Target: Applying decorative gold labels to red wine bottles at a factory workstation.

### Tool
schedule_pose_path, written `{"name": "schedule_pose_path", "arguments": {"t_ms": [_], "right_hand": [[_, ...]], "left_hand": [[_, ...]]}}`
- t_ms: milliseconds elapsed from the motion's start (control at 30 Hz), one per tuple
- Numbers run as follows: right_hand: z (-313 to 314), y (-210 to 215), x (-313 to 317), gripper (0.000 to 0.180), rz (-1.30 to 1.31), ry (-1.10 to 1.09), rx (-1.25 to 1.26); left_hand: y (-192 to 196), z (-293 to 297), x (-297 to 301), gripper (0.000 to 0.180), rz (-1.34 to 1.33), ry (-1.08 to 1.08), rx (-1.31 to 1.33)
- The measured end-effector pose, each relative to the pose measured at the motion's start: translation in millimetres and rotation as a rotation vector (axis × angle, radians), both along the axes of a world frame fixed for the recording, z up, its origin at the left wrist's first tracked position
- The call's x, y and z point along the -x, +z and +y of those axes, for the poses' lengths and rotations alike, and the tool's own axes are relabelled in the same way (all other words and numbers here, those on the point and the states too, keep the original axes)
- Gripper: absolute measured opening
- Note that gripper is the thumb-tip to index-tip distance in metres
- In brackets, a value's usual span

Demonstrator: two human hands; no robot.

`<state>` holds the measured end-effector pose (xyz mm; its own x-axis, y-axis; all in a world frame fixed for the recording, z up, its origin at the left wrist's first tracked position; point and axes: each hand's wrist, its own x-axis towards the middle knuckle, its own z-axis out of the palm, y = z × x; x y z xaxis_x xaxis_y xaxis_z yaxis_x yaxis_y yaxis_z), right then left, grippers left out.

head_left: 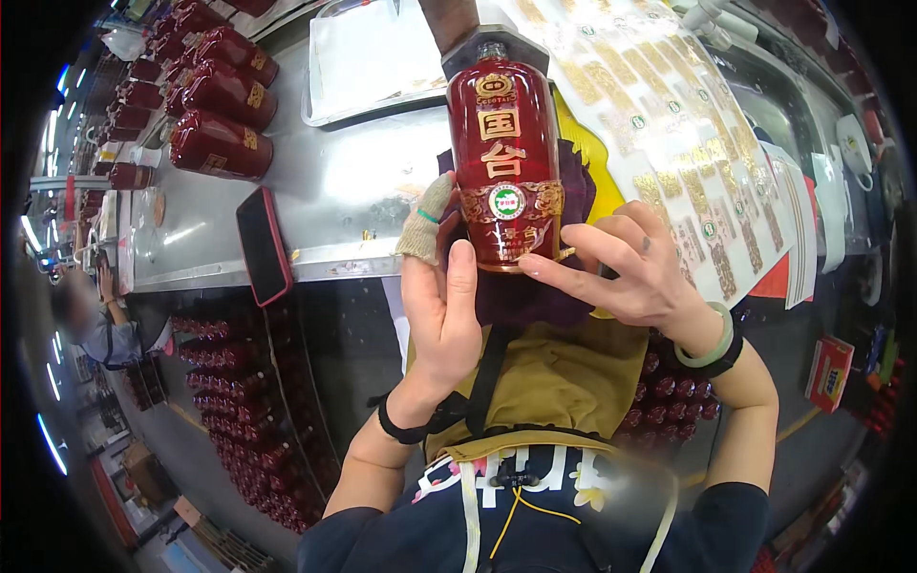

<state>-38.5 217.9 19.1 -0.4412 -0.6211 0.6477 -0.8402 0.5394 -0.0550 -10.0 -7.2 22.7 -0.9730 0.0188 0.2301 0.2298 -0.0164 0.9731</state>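
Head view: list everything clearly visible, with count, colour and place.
bottle: one, dark red, between the hands
cloth: one, purple, behind the bottle
other bottles: many, dark red, left and below
sticker sheets: several, white and gold, right
phone: one, black, pink case, bench's edge
tray: one, pale, left of bottle
bench: one, silver, centre
apron: one, mustard, on the wearer
box: one, red and yellow, far right
co-worker: one, grey top, far left
left hand: one, beige finger cover, touching bottle
right hand: one, touching bottle

Smooth glossy bottle [504, 162], shiny metal table [339, 196], matt cloth apron [549, 382].
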Motion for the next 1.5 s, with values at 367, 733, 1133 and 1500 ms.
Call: {"name": "schedule_pose_path", "arguments": {"t_ms": [367,733,1133,1500], "right_hand": [[-0.3,-9.9,5.7,0.050,0.149,-0.173,-0.043],[-24.5,24.7,1.3,0.035,-0.536,-0.075,0.328],[-23.9,10.1,-1.0,0.022,-0.476,-0.058,0.422],[-26.2,7.2,-1.0,0.023,-0.477,-0.076,0.435]], "left_hand": [[-24.1,-5.8,-1.1,0.050,0.063,-0.026,-0.054],[0.2,2.1,-3.6,0.052,-0.050,0.019,-0.052],[6.5,4.4,1.9,0.055,-0.116,-0.011,-0.089],[4.8,5.9,3.3,0.057,-0.144,-0.006,-0.111]]}}
